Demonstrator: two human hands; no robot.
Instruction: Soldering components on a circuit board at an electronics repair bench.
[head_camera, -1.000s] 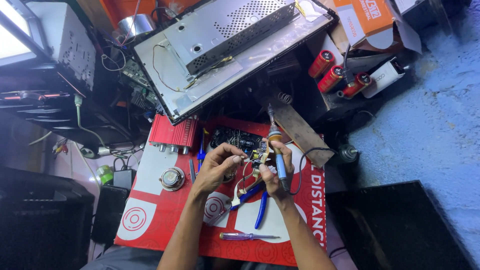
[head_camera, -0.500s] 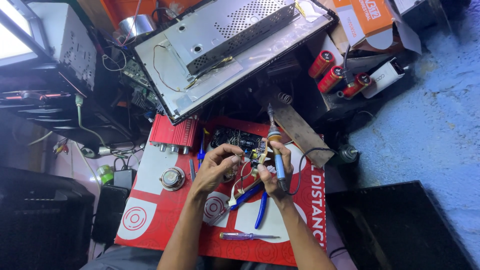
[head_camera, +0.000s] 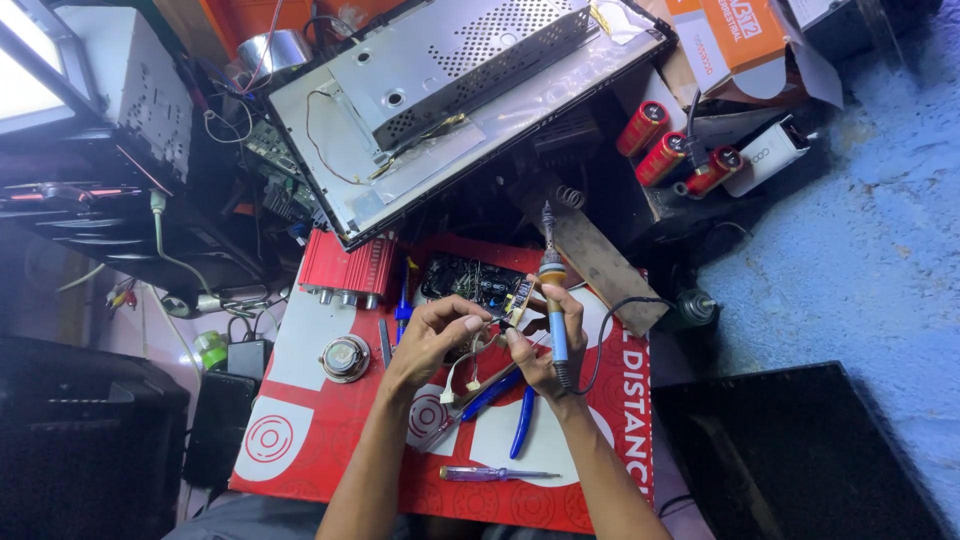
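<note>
My left hand pinches a small part with thin wires hanging from it, just in front of a black circuit board. My right hand holds a blue-handled soldering iron upright, its tip pointing away from me, while its fingertips also touch the small part. Both hands meet over a red and white cardboard sheet. Blue-handled pliers lie under my hands on the sheet.
A purple screwdriver lies near the sheet's front edge. A small round speaker and a red amplifier box sit at left. An opened flat-screen chassis leans behind. Red capacitors stand at right. A wooden plank lies beside the board.
My hands stay together over the board; the fingers shift slightly on the small part. The soldering iron keeps its upright pose.
</note>
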